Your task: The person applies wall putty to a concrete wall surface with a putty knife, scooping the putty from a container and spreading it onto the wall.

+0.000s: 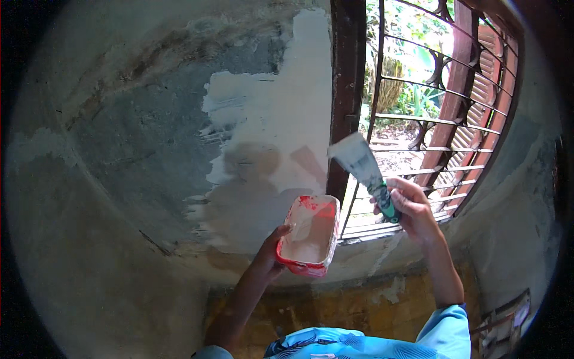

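Observation:
My left hand (275,251) grips the side of a red rectangular plastic tub (308,270), thumb over its rim. Pale, creamy filler (305,239) coats the inside of the tub and smears its edges. In my right hand (412,206) is a putty knife (359,161) with a green and black handle, its wide blade pointing up and to the left. Whitish filler covers much of the blade. The knife is held up to the right of the tub, apart from it, in front of the window's lower left corner.
Ahead, a grey wall (143,119) carries a ragged-edged patch of white filler (299,90) beside the dark wooden window frame (347,72). Metal bars (412,81) cross the window, with plants outside. Below are a yellowish tiled surface (371,305) and, at lower right, a framed object (505,323).

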Demonstrator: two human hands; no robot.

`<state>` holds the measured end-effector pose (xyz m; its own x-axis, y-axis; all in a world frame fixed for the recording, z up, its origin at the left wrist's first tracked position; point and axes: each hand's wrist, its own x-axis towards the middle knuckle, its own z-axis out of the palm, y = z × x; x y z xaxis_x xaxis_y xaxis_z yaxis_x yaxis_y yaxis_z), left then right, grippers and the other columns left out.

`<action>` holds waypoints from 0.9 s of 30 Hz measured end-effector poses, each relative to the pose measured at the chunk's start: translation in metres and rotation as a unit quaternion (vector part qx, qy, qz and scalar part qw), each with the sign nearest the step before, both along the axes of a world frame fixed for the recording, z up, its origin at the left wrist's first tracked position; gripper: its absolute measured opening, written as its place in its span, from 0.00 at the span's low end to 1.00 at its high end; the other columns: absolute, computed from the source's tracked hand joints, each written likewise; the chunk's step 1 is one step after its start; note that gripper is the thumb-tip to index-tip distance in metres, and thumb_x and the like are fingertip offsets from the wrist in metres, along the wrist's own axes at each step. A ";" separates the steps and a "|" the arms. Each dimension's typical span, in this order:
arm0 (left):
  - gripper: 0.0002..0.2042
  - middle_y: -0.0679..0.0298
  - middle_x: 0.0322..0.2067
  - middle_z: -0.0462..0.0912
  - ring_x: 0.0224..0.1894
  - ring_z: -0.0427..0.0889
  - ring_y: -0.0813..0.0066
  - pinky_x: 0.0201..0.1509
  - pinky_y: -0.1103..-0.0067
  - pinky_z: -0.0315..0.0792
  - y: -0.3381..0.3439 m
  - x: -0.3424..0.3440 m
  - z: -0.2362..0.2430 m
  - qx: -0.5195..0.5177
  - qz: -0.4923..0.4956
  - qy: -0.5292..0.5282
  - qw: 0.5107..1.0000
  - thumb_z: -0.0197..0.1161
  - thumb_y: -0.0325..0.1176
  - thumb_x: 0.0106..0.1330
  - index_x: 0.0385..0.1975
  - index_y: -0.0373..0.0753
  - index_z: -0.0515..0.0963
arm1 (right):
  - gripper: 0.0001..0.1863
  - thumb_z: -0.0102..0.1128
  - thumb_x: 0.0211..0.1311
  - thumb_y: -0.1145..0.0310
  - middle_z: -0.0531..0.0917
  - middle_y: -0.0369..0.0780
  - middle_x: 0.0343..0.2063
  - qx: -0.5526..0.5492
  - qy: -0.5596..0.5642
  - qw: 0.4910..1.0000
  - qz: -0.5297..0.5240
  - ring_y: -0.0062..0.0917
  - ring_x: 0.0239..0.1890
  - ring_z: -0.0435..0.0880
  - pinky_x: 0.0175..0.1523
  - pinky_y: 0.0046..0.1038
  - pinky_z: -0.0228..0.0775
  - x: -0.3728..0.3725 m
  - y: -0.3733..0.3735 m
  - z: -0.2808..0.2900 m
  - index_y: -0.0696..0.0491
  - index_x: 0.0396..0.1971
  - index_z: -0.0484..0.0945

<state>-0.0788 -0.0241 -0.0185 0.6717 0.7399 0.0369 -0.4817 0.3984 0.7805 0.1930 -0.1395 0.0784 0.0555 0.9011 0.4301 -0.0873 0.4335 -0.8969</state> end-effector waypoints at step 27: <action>0.28 0.56 0.49 0.78 0.50 0.79 0.68 0.55 0.71 0.75 0.042 0.016 0.079 0.060 0.070 0.027 0.995 0.62 0.47 0.63 0.56 0.33 0.68 | 0.16 0.52 0.70 0.63 0.81 0.38 0.39 0.021 -0.415 0.909 0.026 0.18 0.39 0.76 0.42 0.22 0.70 0.084 0.075 0.076 0.60 0.48 0.76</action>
